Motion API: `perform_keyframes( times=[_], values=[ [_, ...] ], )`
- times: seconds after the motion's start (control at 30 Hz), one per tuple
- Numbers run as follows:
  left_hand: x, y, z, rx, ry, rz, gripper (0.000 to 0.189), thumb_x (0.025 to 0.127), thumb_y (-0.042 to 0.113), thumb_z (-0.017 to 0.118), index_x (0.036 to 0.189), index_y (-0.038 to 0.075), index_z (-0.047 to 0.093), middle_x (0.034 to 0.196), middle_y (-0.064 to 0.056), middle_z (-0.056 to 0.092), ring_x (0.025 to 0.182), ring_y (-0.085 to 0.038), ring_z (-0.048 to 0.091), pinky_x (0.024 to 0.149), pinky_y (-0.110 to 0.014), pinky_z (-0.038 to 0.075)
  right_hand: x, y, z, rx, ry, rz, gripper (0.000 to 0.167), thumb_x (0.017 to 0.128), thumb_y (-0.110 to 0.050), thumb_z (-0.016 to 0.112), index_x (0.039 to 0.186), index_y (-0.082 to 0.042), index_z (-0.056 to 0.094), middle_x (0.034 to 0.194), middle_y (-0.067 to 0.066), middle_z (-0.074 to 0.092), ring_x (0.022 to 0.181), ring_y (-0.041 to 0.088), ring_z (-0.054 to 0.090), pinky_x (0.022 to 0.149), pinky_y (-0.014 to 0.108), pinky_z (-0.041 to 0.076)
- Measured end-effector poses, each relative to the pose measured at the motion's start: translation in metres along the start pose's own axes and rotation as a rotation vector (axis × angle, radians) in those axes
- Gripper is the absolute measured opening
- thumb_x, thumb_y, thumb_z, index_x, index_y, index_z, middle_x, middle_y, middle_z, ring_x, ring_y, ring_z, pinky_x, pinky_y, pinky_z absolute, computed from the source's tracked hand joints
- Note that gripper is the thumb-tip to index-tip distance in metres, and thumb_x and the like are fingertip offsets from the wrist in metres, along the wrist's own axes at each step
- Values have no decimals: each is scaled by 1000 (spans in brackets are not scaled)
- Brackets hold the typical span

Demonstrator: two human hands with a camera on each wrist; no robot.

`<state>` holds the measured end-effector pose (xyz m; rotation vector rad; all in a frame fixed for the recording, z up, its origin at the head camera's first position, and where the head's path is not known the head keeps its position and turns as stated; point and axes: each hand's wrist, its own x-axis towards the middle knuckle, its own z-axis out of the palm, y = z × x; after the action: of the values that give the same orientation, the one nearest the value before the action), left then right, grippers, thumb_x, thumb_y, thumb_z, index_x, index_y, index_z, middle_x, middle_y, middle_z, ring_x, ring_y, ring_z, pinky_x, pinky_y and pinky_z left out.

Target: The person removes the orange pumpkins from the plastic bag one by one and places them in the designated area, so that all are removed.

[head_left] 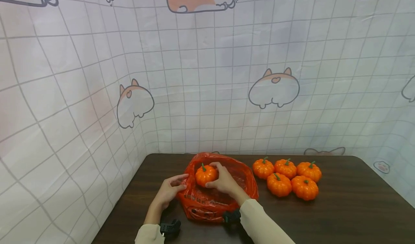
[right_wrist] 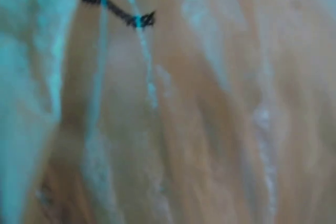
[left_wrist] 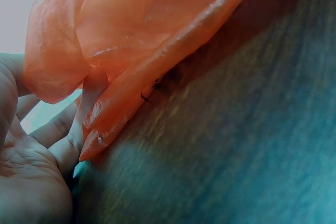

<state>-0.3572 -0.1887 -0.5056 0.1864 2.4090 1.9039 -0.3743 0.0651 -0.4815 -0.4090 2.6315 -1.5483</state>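
Observation:
A small orange pumpkin point(head_left: 205, 176) with a green stem is inside the mouth of a red plastic bag point(head_left: 194, 209), toward its left side. My right hand point(head_left: 223, 179) reaches into the bag and grips the pumpkin from the right, fingers behind and thumb in front. My left hand point(head_left: 168, 190) is at the bag's left side, its thumb and fingers spread apart against the rim. In the left wrist view, fingers point(left_wrist: 65, 135) of that hand touch the thin bag film point(left_wrist: 142, 24). The right wrist view shows only blurred bag film point(right_wrist: 210, 103) with a dark printed mark.
Several more orange pumpkins point(head_left: 279, 185) sit in a cluster to the right of the bag on the dark wooden table point(head_left: 350, 204). A white gridded cloth point(head_left: 207, 92) with dog drawings hangs behind and along the left side.

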Motion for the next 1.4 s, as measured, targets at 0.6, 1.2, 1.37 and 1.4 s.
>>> perform_keyframes(
  times=[0.6,1.2,1.37,1.4],
  values=[
    [-1,-2,-1,-3,-2,9,41,97,8,67,138,9,65,108,-17,69,87,-19,65,73,-32,56,-27,-8,-27,62,-5,-68,73,83,-19,86,144,-27,48,149,16,44,126,36,54,99,56,51],
    [1,0,-2,5,-12,19,42,98,11,67,140,9,63,109,-17,70,87,-19,65,73,-33,56,-73,-10,-64,54,5,-146,72,81,-16,87,143,-21,50,145,21,45,113,31,59,93,46,56],
    [0,0,0,8,-1,9,41,98,9,67,138,9,65,107,-16,70,86,-19,64,73,-33,55,-82,-8,-73,51,-16,-151,73,83,-17,86,146,-21,48,147,22,45,114,31,59,93,44,56],
    [0,0,0,6,0,7,41,97,9,67,138,10,65,107,-16,70,86,-19,64,73,-33,55,-84,-7,-75,55,-18,-145,74,83,-18,86,146,-22,48,147,21,45,116,31,59,94,44,56]
  ],
)
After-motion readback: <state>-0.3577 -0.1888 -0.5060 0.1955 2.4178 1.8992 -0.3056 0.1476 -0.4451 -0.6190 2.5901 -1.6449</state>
